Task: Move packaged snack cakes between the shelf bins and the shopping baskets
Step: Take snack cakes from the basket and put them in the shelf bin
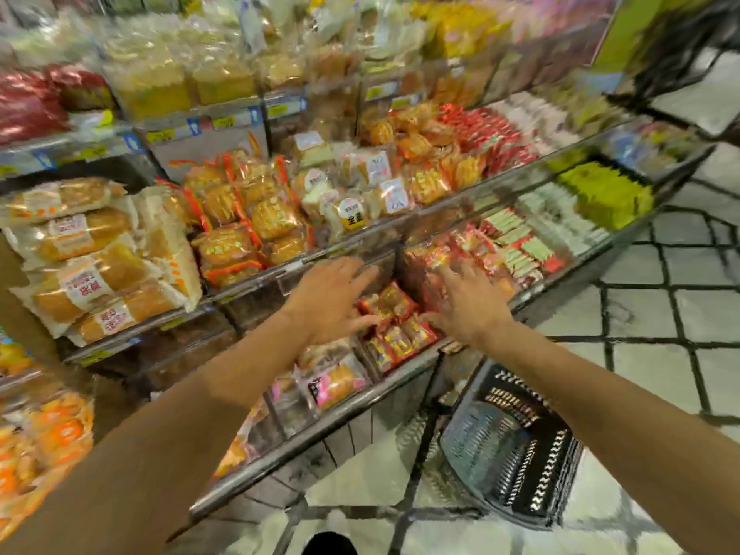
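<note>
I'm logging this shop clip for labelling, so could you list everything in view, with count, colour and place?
red snack cakes: several packs, red and gold wrappers, lower shelf bin between the hands
bread loaves: about five, golden in clear and white bags, stacked at left
orange-trim cakes: many, golden with orange-red edging, middle shelf bin
pink packs: a few, pink and white, lower bin nearer the camera
green packs: many, lime green, far right of the lower shelf
basket: one, black, on the tiled floor at right
left hand: open, fingers spread above the red snack cakes
right hand: open, fingers spread over the same bin
</note>
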